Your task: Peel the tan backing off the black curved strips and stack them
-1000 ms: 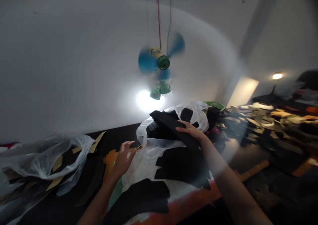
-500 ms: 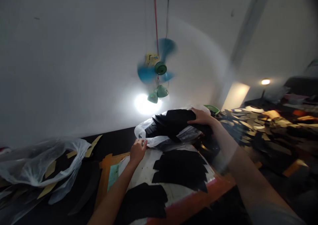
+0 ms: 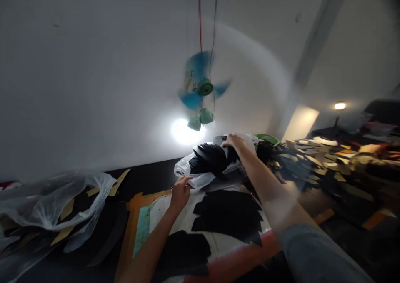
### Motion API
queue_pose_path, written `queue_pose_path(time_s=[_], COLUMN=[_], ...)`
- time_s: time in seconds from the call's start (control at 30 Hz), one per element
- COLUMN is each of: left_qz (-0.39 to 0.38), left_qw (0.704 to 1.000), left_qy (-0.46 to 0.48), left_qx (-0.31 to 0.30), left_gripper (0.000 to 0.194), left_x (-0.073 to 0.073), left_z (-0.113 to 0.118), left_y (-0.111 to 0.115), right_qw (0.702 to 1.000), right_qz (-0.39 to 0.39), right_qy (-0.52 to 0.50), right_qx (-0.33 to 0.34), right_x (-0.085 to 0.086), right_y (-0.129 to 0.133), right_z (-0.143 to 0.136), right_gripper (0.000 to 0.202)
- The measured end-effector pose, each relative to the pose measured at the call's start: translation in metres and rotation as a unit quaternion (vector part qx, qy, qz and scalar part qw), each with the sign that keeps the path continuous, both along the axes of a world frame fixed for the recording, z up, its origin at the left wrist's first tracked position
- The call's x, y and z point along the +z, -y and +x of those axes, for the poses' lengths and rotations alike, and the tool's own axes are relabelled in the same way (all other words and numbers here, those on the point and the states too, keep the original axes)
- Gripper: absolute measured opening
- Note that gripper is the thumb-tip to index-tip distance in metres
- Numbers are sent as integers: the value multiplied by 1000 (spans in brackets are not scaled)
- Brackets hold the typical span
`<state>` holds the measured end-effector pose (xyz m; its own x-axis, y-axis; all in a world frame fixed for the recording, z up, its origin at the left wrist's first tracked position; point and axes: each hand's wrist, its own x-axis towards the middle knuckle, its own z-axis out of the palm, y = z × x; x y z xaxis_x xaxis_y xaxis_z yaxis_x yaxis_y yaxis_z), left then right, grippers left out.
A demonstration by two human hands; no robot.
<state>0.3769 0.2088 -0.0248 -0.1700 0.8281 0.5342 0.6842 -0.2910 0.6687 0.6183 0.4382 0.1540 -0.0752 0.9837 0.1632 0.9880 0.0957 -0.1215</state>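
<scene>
A white translucent plastic bag (image 3: 200, 180) lies at the far side of the work surface with a bundle of black flat pieces (image 3: 211, 157) in its mouth. My left hand (image 3: 180, 194) is at the bag's near left edge, its fingers closed on the plastic. Over the top of the bundle, my right hand (image 3: 235, 143) curls its fingers on the bag; its fingertips are partly hidden. Nearer to me, two stacks of black pieces with jagged edges, one stack (image 3: 228, 214) behind the other stack (image 3: 184, 251), lie on a whitish sheet (image 3: 215, 241).
Orange-brown tape (image 3: 131, 216) borders the sheet. Another clear plastic bag (image 3: 46, 208) with tan strips lies at left. Many cut pieces (image 3: 318, 162) are heaped at right, by a green basket (image 3: 267, 139). A blue-bladed fan (image 3: 204, 87) spins above, over a bright lamp (image 3: 194, 122).
My right hand has moved left along the top of the bundle, and white plastic now shows beside its fingers. My left hand stays at the bag's edge. The view has shifted slightly.
</scene>
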Motion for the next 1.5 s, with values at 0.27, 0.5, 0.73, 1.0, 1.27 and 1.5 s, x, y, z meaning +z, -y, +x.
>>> queue_pose_path(time_s=[0.27, 0.5, 0.73, 1.0, 1.27, 1.5], left_qz=[12, 1, 10, 50, 35, -15], left_qw=[997, 996, 994, 982, 978, 994], left_qy=[58, 81, 111, 166, 202, 108], left_qx=[48, 35, 14, 78, 48, 20], left_gripper=[49, 44, 54, 47, 33, 43], left_x=[-1, -9, -14, 15, 33, 8], left_z=[-19, -14, -2, -8, -15, -33], left_y=[8, 10, 12, 31, 87, 132], right_qw=[998, 998, 997, 983, 920, 906], right_qz=[-37, -12, 31, 144, 137, 38], right_qy=[12, 10, -43, -109, -287, -303], right_qx=[45, 55, 56, -15, 230, 292], right_x=[-16, -29, -25, -55, -127, -169], right_y=[-6, 11, 38, 140, 232, 260], right_z=[2, 23, 40, 38, 28, 28], right_gripper=[96, 94, 62, 54, 47, 37])
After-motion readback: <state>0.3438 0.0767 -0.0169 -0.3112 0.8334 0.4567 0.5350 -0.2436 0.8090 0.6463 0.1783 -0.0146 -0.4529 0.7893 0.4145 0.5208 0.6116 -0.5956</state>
